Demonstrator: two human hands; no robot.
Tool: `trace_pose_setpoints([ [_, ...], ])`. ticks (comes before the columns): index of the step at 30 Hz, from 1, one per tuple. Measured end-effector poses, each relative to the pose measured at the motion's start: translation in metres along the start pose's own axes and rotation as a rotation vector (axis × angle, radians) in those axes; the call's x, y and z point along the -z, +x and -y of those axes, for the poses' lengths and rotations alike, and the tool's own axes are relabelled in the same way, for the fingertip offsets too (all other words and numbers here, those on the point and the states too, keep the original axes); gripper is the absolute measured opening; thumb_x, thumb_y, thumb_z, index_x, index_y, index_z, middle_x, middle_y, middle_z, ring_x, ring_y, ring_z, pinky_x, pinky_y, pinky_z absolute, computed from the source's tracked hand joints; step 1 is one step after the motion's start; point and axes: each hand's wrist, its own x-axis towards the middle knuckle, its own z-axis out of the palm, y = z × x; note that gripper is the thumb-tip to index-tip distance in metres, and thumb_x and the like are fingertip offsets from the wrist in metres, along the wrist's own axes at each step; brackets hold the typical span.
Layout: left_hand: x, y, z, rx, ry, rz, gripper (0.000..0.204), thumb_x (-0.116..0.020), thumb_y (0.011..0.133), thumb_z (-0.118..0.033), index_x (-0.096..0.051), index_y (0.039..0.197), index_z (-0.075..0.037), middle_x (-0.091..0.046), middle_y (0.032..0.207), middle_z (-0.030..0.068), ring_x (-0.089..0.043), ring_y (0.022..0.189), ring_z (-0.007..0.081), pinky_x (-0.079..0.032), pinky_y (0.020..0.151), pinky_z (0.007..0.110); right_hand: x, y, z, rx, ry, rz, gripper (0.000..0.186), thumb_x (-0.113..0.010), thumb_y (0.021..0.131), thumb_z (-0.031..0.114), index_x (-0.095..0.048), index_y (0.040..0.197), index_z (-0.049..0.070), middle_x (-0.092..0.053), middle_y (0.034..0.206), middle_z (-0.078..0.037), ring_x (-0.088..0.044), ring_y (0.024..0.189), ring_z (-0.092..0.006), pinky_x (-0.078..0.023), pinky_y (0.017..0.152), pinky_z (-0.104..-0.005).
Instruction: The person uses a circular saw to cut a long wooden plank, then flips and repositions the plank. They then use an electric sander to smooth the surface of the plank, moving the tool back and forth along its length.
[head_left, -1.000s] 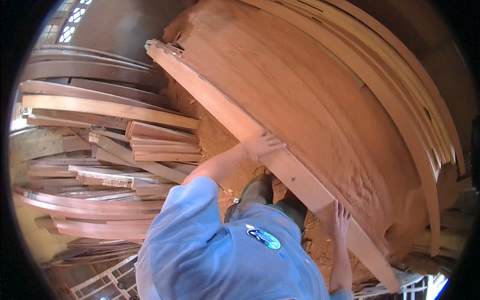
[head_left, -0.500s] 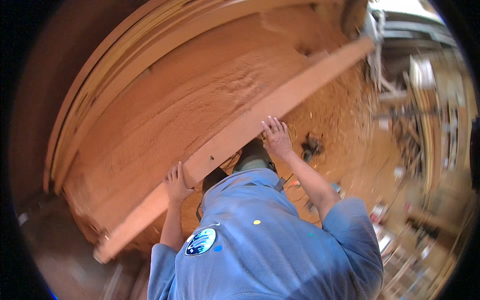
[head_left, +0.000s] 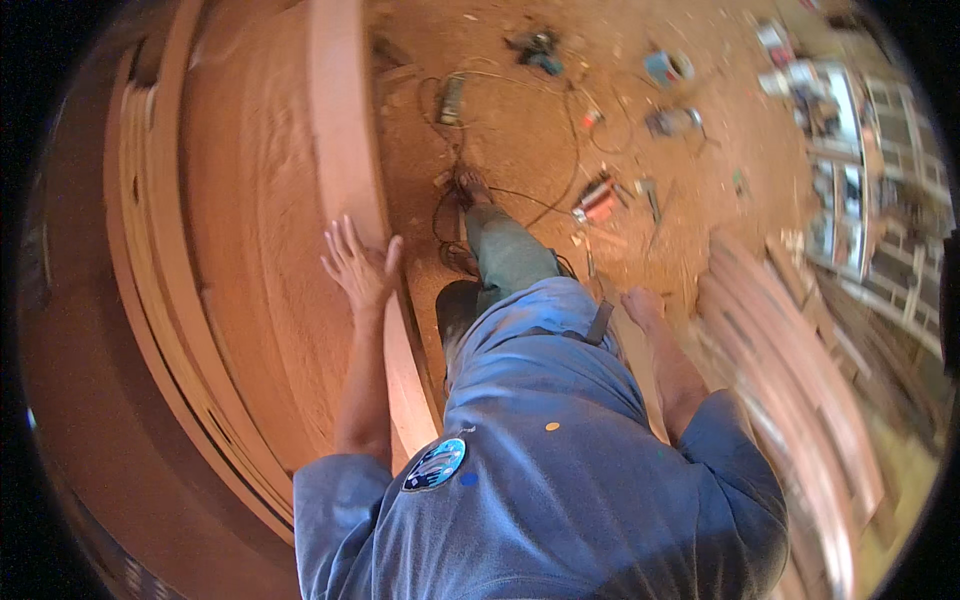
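A long reddish-brown plank (head_left: 345,130) runs from the far edge down along my left side. My left hand (head_left: 362,275) lies on it, fingers spread and thumb apart, gripping nothing. Close by my right hip stands or lies a second, paler wooden board (head_left: 638,365), partly covered by my shirt and forearm. At that board's edge my right hand (head_left: 646,308) is closed, its fingers curled and partly hidden.
Curved wooden boards (head_left: 150,200) border sawdust-covered wood at left. On the dusty floor are cables (head_left: 570,150), a dark power tool (head_left: 538,50), a blue can (head_left: 668,68) and a red object (head_left: 598,200). Stacked planks (head_left: 790,370) lie at right.
My view has swung, so the long plank now lies at my left instead of crossing in front. My right hand has left that plank and moved to the paler board; my left hand stays on it.
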Motion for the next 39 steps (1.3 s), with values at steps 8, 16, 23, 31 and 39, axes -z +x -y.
trace_pose_setpoints([
  [8, -0.034, 0.154, -0.053, 0.012, 0.091, -0.013, 0.095, -0.065, 0.089, -0.063, -0.026, 0.162, -0.017, -0.021, 0.169, 0.0134, -0.017, 0.156, 0.0367, -0.017, 0.119, 0.068, -0.041, -0.01, 0.009, -0.021, 0.309, -0.114, 0.045, -0.075, 0.084, 0.026, -0.068, 0.125, 0.01, -0.074, 0.11, -0.016, -0.071, 0.1, -0.0353, -0.056, 0.088, -0.0451],
  [16, -0.081, 0.159, 0.006, -0.167, 0.116, -0.145, 0.086, -0.071, 0.092, -0.035, -0.027, 0.162, -0.013, -0.02, 0.169, 0.0147, -0.016, 0.155, 0.0406, -0.02, 0.124, 0.054, -0.134, 0.158, -0.044, -0.085, 0.893, -0.242, 0.045, -0.074, 0.089, 0.034, -0.067, 0.125, 0.008, -0.075, 0.093, -0.015, -0.073, 0.085, -0.0283, -0.057, 0.077, -0.0399],
  [23, -0.096, 0.17, 0.009, -0.067, -0.438, -0.031, 0.068, -0.059, 0.102, -0.013, -0.025, 0.16, 0.0, -0.021, 0.167, 0.0146, -0.029, 0.15, 0.0288, -0.025, 0.123, 0.041, -0.209, 0.432, -0.142, -0.411, 1.239, -0.269, 0.065, -0.072, 0.094, 0.035, -0.048, 0.147, 0.007, -0.068, 0.095, -0.012, -0.065, 0.078, -0.0183, -0.056, 0.061, -0.0373],
  [31, -0.096, 0.16, -0.023, 0.053, -0.216, -0.033, 0.071, -0.057, 0.099, -0.007, -0.023, 0.161, -0.001, -0.022, 0.167, 0.0151, -0.027, 0.151, 0.0286, -0.023, 0.123, 0.04, -0.201, 0.614, -0.135, -0.455, 1.586, -0.387, 0.069, -0.076, 0.09, 0.036, -0.042, 0.143, 0.007, -0.056, 0.134, -0.016, -0.06, 0.114, -0.0321, -0.058, 0.078, -0.0532],
  [39, -0.09, 0.16, -0.027, -0.033, -0.096, -0.045, 0.074, -0.058, 0.095, -0.005, -0.023, 0.161, -0.001, -0.022, 0.167, 0.0175, -0.02, 0.154, 0.0303, -0.016, 0.126, 0.041, -0.209, 0.593, -0.157, -0.251, 2.016, -0.391, 0.039, -0.078, 0.091, 0.024, -0.061, 0.122, 0.008, -0.069, 0.108, -0.006, -0.07, 0.092, -0.0218, -0.061, 0.076, -0.0356],
])
